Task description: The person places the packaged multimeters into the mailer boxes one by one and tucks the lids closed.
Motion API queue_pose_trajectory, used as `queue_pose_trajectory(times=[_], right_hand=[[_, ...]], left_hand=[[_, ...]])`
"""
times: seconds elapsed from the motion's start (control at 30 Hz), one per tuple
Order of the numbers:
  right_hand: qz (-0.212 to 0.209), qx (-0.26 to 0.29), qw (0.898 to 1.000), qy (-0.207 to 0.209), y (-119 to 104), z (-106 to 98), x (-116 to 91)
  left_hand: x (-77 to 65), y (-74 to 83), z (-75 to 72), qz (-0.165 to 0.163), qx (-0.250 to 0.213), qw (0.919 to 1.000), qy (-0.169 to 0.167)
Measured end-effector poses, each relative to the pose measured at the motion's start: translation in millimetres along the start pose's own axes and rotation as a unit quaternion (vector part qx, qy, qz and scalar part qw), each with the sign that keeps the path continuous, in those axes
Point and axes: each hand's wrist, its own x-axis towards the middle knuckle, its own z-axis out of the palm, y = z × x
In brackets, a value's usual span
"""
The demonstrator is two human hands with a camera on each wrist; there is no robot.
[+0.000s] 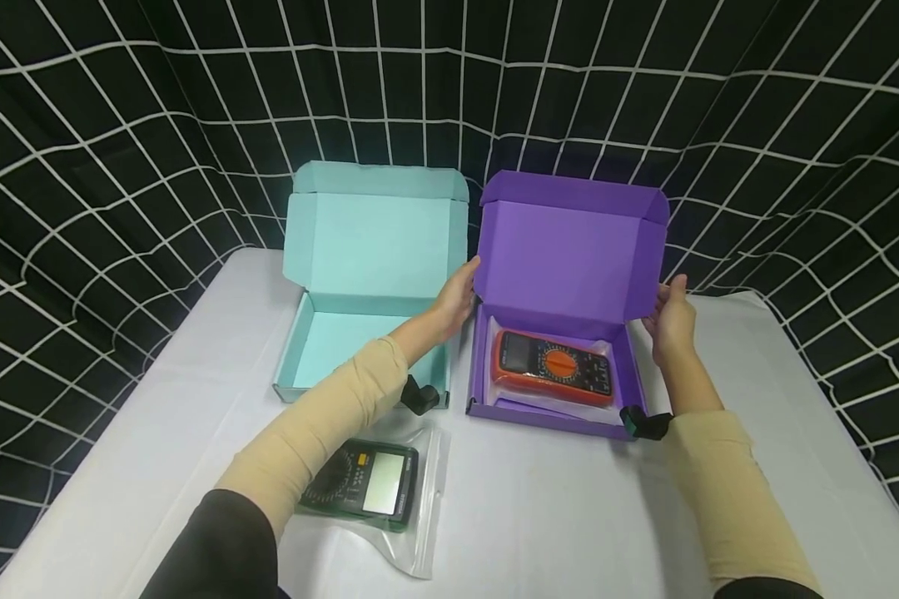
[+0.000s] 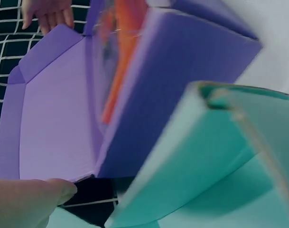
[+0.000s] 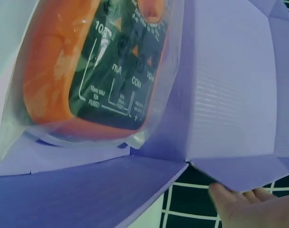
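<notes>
A purple cardboard box (image 1: 562,254) stands with its lid raised. Inside lies an orange multimeter (image 1: 558,363) in a clear plastic bag, face up. My left hand (image 1: 455,298) touches the left edge of the purple lid; some of its fingers are hidden. At the lid's right side flap is my right hand (image 1: 670,324), thumb up, fingers extended and touching the flap (image 3: 251,173), fingertips partly behind it. To the left, a mint-green box (image 1: 378,245) stands with its lid up and its visible floor bare, partly covered by my left forearm.
Nearer me on the white table (image 1: 539,516) lies a dark green multimeter (image 1: 374,482) in a clear zip bag (image 1: 423,532), partly under my left forearm. A black cloth with a white grid (image 1: 419,83) hangs behind and on both sides. The two boxes stand close together.
</notes>
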Motion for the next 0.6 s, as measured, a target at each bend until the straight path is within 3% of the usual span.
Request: queue_pose_trajectory(times=[0.4,0.6], right_hand=[[-0.026,0.000,0.997,-0.067,3.4,-9.8,-10.4],[-0.047,-0.007,0.994,-0.100,6.5,-22.2,-16.0]], left_hand=[[-6.3,3.6,0.8,-0.031,0.021,0.9991,-0.021],[-10.4,4.0,-0.8,-0.050,-0.005,0.9983,-0.029]])
